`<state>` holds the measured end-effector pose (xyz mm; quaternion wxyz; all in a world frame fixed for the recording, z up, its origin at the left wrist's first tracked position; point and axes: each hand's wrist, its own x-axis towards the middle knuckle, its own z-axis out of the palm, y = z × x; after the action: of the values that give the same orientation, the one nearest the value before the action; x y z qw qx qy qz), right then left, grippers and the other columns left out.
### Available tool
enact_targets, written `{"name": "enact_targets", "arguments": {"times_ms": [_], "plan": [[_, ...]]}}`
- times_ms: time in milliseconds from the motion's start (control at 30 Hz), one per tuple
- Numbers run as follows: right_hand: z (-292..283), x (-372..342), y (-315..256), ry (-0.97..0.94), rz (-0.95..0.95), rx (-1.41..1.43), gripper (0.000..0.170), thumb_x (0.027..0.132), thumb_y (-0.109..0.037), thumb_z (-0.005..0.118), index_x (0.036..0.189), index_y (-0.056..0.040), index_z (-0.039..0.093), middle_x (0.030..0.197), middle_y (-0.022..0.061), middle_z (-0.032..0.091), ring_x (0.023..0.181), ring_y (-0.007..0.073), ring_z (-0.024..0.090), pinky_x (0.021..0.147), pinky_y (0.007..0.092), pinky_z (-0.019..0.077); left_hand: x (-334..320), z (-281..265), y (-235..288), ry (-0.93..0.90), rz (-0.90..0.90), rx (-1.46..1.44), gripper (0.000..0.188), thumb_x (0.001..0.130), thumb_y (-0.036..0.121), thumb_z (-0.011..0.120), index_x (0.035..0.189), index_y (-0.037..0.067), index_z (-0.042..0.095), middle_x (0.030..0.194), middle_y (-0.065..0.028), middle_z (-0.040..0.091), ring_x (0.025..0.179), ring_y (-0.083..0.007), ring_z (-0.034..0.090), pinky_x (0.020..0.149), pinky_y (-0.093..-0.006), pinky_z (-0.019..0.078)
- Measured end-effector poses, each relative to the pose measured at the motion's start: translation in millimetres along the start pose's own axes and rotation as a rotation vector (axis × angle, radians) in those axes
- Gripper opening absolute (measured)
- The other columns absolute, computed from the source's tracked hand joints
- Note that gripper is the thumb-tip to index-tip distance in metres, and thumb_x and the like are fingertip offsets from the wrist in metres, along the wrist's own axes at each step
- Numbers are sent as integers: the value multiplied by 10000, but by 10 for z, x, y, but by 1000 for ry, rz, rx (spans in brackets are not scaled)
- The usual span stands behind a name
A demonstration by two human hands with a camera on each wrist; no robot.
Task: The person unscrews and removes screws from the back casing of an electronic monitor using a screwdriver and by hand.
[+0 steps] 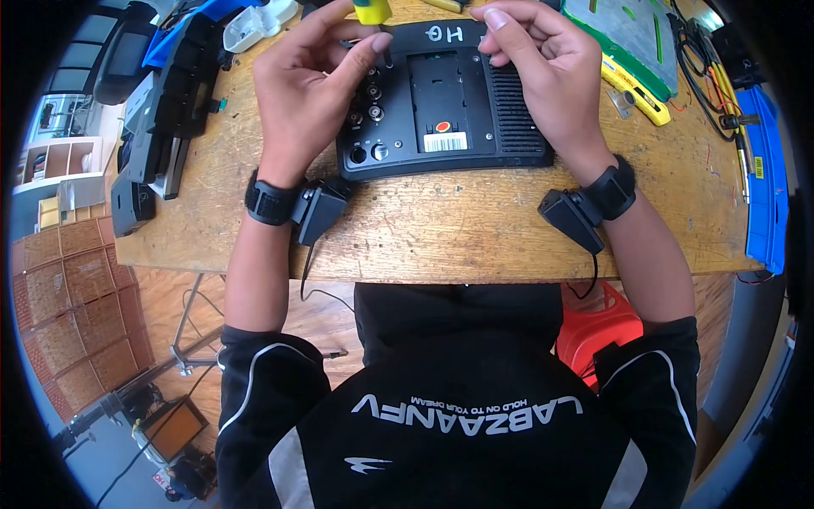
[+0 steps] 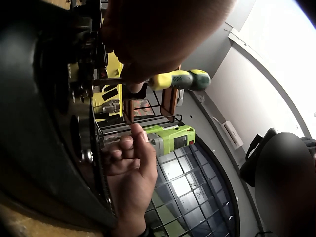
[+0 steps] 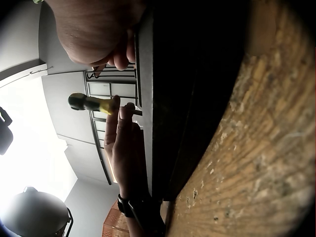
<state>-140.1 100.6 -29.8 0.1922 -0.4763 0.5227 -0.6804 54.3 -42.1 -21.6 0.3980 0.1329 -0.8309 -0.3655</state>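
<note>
A black electronic housing (image 1: 394, 131), like the back of a small monitor, lies on the wooden table with round connectors, a barcode label and ridged vents facing up. My left hand (image 1: 309, 102) pinches a yellow and dark green screwdriver (image 1: 371, 12) low, near the shaft. In the left wrist view the screwdriver handle (image 2: 180, 80) sticks out past the fingers, and its shaft points into the connector side of the housing. My right hand (image 1: 555, 85) rests at the housing's far right corner, over the vents, fingers loosely curled with no tool in them.
A yellow utility knife (image 1: 636, 89) and a green tray (image 1: 627, 38) are at the right, near cables and a blue bin (image 1: 767, 182). Black equipment (image 1: 174, 102) stands along the left. A white plastic part (image 1: 254, 25) sits at the back left.
</note>
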Motion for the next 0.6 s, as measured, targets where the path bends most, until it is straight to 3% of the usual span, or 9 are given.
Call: {"name": "enact_targets", "arguments": {"times_ms": [100, 167, 300, 367, 500, 600], "plan": [[2, 1, 1, 3, -5, 0, 164, 993, -94, 646, 1030, 53, 710, 816, 65, 713, 702, 86, 646, 632, 212, 513, -10, 70, 40, 30, -48, -102, 434, 915, 38, 778, 1322, -29, 646, 1058, -80, 754, 899, -77, 686, 803, -207, 544], [0, 0, 2, 2, -6, 1, 165, 993, -95, 647, 1029, 53, 710, 816, 64, 712, 702, 85, 645, 633, 212, 512, -1, 122, 43, 103, -117, -258, 496, 910, 23, 769, 1374, -12, 596, 961, 36, 688, 706, 18, 512, 601, -135, 389], [-6, -4, 0, 0, -7, -5, 165, 994, -94, 644, 1030, 53, 709, 815, 62, 710, 704, 82, 643, 635, 211, 510, 15, 29, 201, 28, -274, -49, 463, 909, 16, 766, 1344, -6, 609, 988, 26, 701, 719, 15, 537, 610, -134, 412], [-1, -4, -3, 0, -3, -1, 164, 994, -92, 643, 1031, 54, 709, 816, 62, 710, 704, 82, 643, 635, 211, 510, -18, -34, -24, -9, -36, 68, 436, 917, 33, 774, 1329, -26, 642, 1054, -90, 760, 879, -75, 688, 787, -208, 554], [1, -1, -17, 0, 1, 1, 157, 992, -82, 641, 1029, 54, 708, 818, 63, 711, 703, 83, 644, 635, 212, 511, -13, -10, -27, -33, 6, 72, 471, 913, 34, 777, 1353, -24, 619, 1048, -97, 763, 869, -79, 692, 777, -213, 561], [-1, -3, -19, 0, 2, 8, 152, 989, -76, 642, 1027, 55, 707, 819, 65, 712, 704, 85, 645, 634, 214, 511, -28, 95, 83, 91, -82, -184, 450, 902, 42, 793, 1319, -20, 634, 1011, -68, 761, 809, -51, 661, 721, -184, 530]]}}
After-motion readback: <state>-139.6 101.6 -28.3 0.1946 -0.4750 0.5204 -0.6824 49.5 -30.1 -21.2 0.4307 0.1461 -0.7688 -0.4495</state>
